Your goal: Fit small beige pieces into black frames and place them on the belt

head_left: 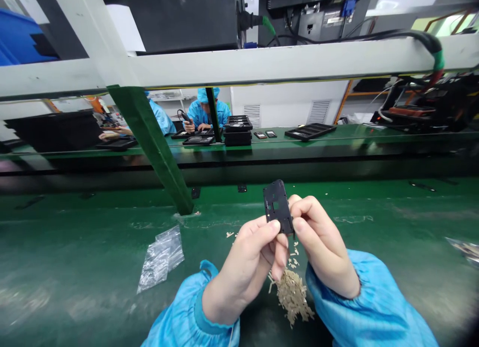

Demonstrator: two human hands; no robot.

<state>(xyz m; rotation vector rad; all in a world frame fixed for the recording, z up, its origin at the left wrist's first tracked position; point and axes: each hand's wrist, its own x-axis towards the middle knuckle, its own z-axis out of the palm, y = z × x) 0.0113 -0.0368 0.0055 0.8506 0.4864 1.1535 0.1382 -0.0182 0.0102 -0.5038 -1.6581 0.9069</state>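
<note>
A thin black plastic phone frame (277, 203) with a small rectangular cutout is held up, tilted, in front of me. My left hand (258, 249) grips its lower end, thumb on the face and fingers behind. My right hand (318, 237) is closed in a pinch at the frame's right edge; any tiny part between those fingertips is hidden. Below the hands, a heap of small beige strips or pieces (294, 294) lies on the green work surface (93, 252), with a few loose ones scattered above it.
Clear plastic bags (161, 257) lie to the left, another bag (464, 248) at the far right. A green-wrapped post (153, 152) rises ahead, under a white crossbar (239, 67). Beyond stand stacked black trays (238, 130) and people in blue workwear (192, 110).
</note>
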